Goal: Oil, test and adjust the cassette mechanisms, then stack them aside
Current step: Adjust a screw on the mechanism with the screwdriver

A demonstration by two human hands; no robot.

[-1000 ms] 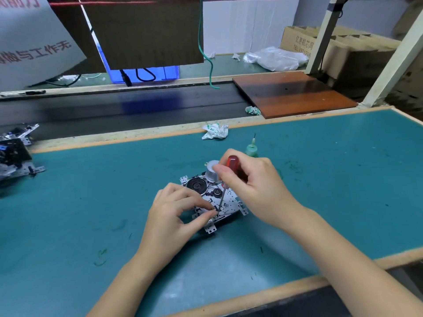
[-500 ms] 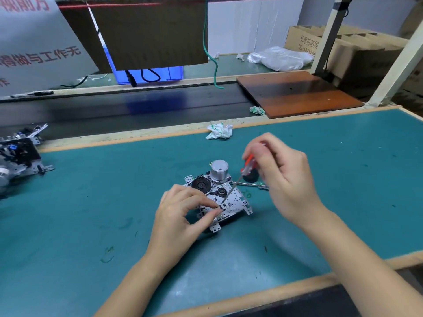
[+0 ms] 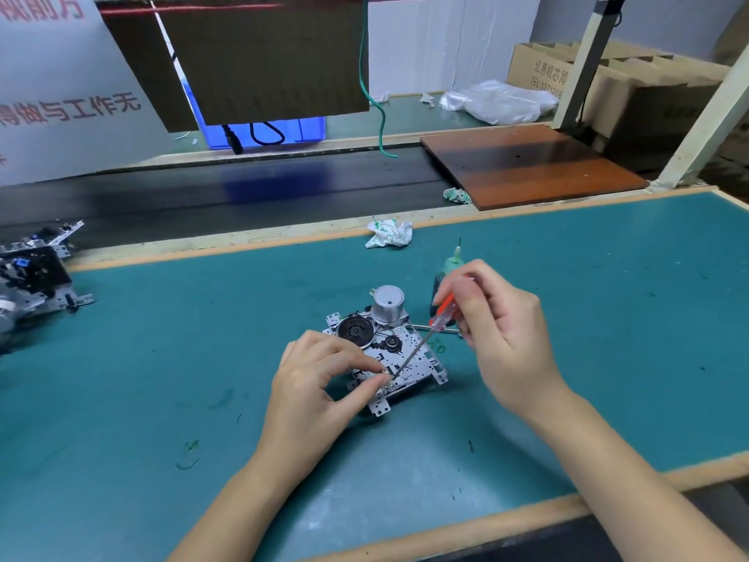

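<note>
The cassette mechanism (image 3: 387, 350) lies mid-mat on the green table (image 3: 608, 318), pinched at its near edge by the left hand (image 3: 324, 383). A red screwdriver (image 3: 429, 334) is pinched in the right hand (image 3: 502, 338), tip on the plate. The slanted tip could skid off and bend a part. "TEL 1371206" is printed on a cardboard box (image 3: 543, 71); red Chinese characters are seen on the banner (image 3: 60, 107).

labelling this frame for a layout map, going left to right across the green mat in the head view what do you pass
stack of mechanisms at the left edge → left hand → cassette mechanism → red screwdriver → right hand. The oil bottle overlaps the right hand, so it is left out.
</note>
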